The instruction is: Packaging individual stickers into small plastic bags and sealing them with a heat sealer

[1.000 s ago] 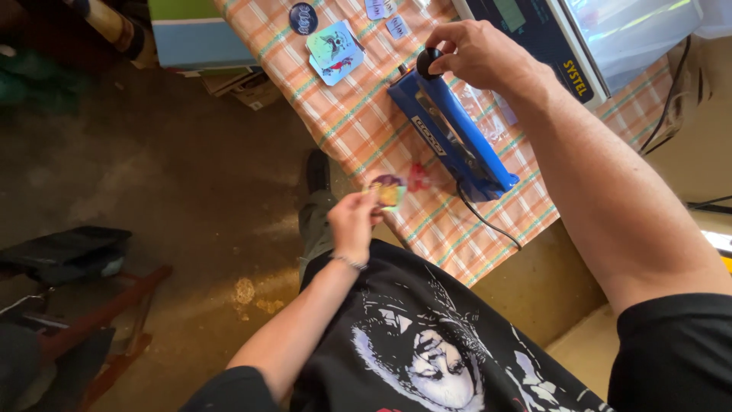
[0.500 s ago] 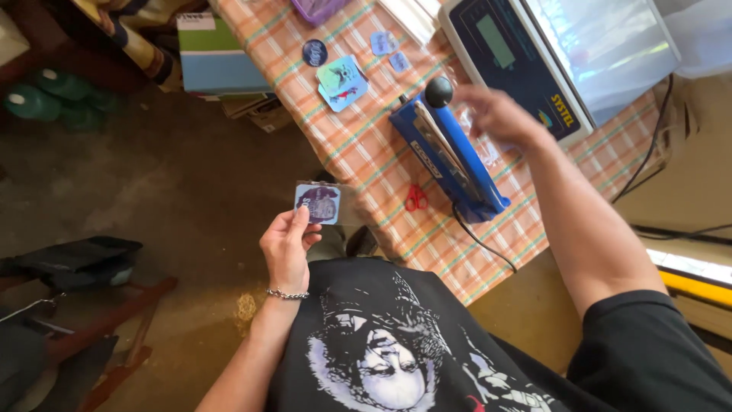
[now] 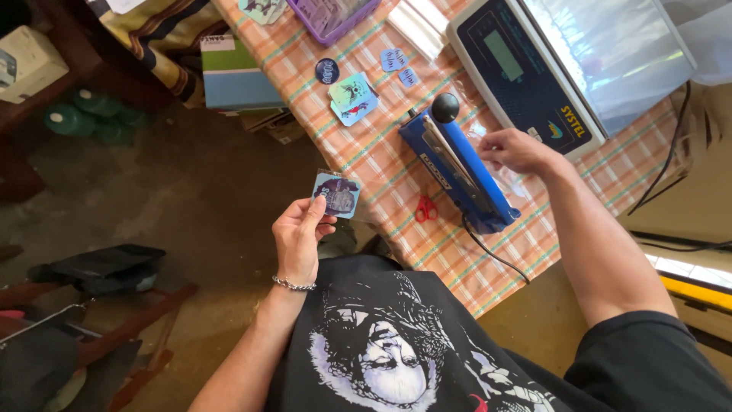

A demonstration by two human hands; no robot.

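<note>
The left hand [image 3: 297, 238] pinches a small bagged sticker [image 3: 336, 194] between thumb and fingertips, holding it off the table edge above the floor. The right hand [image 3: 517, 149] rests loosely curled on clear plastic just beside the blue heat sealer [image 3: 457, 172], gripping nothing firmly.

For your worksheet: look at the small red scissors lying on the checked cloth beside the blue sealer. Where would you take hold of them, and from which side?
Grip the small red scissors by the looped handles, coming from above on the table-edge side. They lie flat on the checked cloth, and the blue sealer blocks the far side. The left hand holds a sticker; the right hand is nearer.
</note>
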